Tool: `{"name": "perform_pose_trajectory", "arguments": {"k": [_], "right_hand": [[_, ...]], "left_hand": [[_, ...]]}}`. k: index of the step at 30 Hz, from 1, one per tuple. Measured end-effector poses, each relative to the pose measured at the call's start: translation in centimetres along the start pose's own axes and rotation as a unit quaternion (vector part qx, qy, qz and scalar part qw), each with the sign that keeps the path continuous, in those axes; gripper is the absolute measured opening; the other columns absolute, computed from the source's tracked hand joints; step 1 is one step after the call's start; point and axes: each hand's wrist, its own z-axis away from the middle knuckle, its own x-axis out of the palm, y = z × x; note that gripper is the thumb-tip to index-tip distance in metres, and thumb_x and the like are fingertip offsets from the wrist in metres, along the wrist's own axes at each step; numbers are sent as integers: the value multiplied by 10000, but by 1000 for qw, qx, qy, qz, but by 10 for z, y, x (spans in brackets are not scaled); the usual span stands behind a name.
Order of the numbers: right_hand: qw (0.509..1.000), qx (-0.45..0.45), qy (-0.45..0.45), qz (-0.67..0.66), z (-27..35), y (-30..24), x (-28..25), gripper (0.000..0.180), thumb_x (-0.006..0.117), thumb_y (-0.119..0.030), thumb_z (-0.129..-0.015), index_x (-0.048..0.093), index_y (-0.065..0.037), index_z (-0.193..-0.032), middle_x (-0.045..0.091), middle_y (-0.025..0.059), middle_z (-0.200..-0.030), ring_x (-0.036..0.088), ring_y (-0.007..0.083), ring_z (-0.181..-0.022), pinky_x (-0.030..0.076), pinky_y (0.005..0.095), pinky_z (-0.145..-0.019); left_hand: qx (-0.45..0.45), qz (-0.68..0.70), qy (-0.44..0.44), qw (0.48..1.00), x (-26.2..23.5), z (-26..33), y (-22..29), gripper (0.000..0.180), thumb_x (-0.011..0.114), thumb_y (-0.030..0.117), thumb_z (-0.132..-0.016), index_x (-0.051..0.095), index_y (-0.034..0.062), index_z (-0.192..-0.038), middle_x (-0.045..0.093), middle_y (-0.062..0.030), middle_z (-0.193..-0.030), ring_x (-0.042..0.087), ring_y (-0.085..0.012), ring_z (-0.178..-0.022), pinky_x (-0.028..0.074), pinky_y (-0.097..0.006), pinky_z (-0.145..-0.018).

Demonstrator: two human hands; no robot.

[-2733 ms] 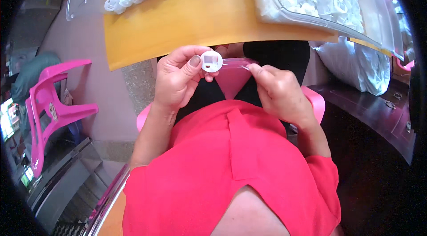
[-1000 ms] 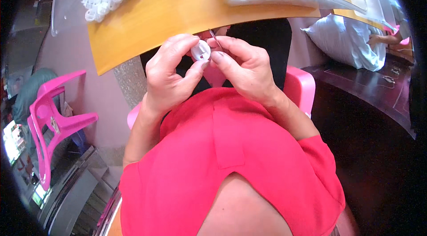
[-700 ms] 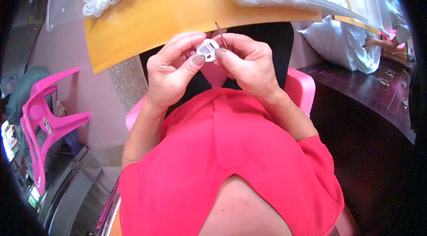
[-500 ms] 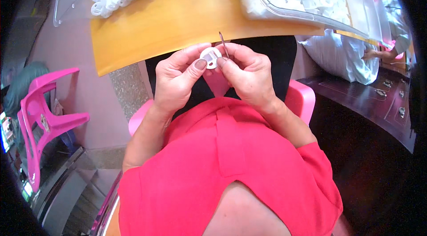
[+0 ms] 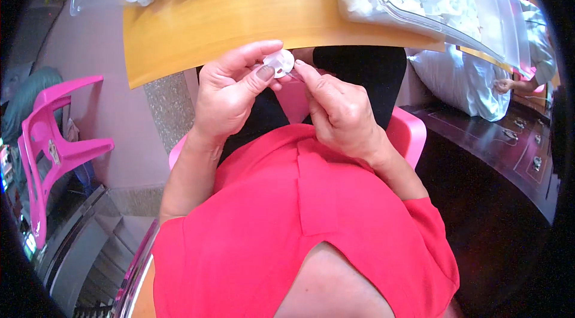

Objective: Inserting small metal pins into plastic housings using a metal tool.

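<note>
Left hand (image 5: 230, 93) pinches small white round plastic part (image 5: 280, 62) betw thumb & fingers, just below edge of yellow table (image 5: 239, 12). Right hand (image 5: 338, 111) at 3 o'clock of part, fingertips together, touching it. Clear tray (image 5: 431, 12) of white parts at 1 o'clock; pink chair (image 5: 54, 150) at 9.

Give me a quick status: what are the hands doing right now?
Left hand pinches small white cap. Right hand touches its edge with fingertips. Both held just below yellow table. Nothing in the way.
</note>
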Motion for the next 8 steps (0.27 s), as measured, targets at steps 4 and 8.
{"name": "perform_pose_trajectory", "arguments": {"k": [4,8], "right_hand": [[1000,3,-16,3,-1,-1,0,452,580,38,-741,530,57,-1189,543,143,-681,589,295,-581,490,388,-525],[1000,-2,-25,10,1,2,0,471,577,33,-740,518,51,-1207,541,138,-681,588,294,-581,489,387,-523]], "left_hand": [[-13,1,-18,1000,-4,2,-2,329,572,49,-909,545,-45,-1223,645,-177,-1053,641,-220,-887,519,-305,-760],[-11,9,-22,1000,-4,3,-2,328,570,46,-909,546,-43,-1223,645,-177,-1054,641,-223,-891,520,-308,-765]]}}
